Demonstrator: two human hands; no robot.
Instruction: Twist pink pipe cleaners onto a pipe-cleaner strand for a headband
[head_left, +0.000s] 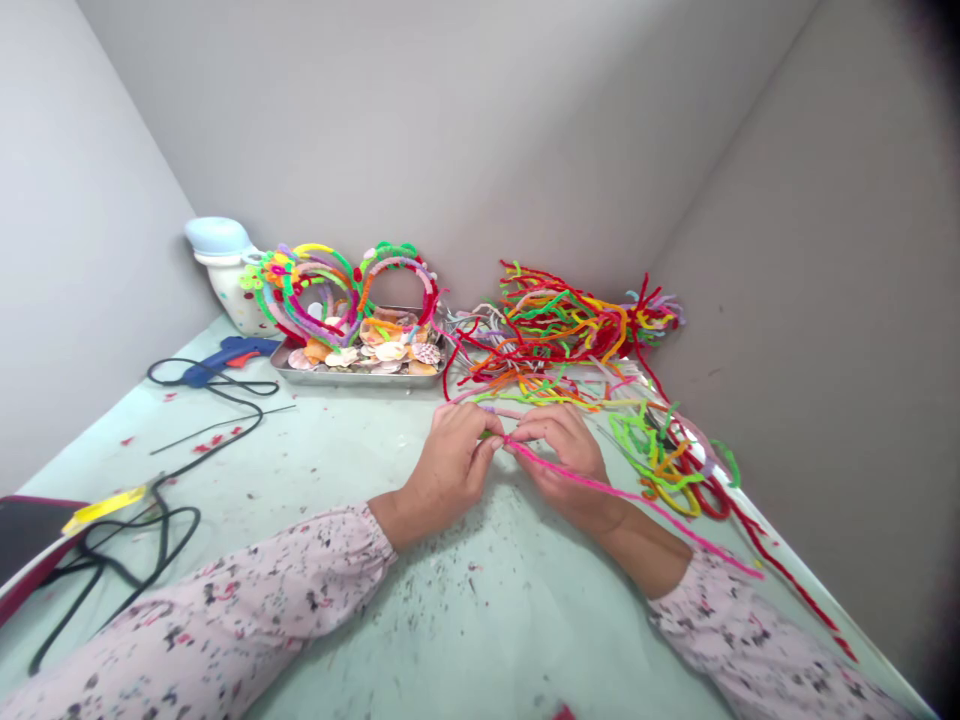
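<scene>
Both hands are working close together at the front of a pale green table (480,625), forearms angled in from either side, sleeves floral. The left hand (450,468) and right hand (561,465) are closed in fingertip pinches on the near end of a pink pipe cleaner (630,498); a small green piece (489,434) shows at the pinch, but the fingers hide how it joins. The pipe cleaner runs from there past the right wrist and out to the right, its free end lying over the table. The close pinch seems to give fine control at one short section while the long tail stays out of the way. Just ahead of the hands is a tangled red-orange pipe cleaner pile (555,325), with a looser green-yellow pile (660,478) to the right, so loose stock looks within easy reach. Further back left, a metal tray (360,377) holds seashells (390,350), with colourful pipe-cleaner loops (337,295) propped against them. A blue glue gun (229,360) lies left of the tray, its black cord (214,425) trailing over the table, apparently kept apart from the fuzzy stock.
</scene>
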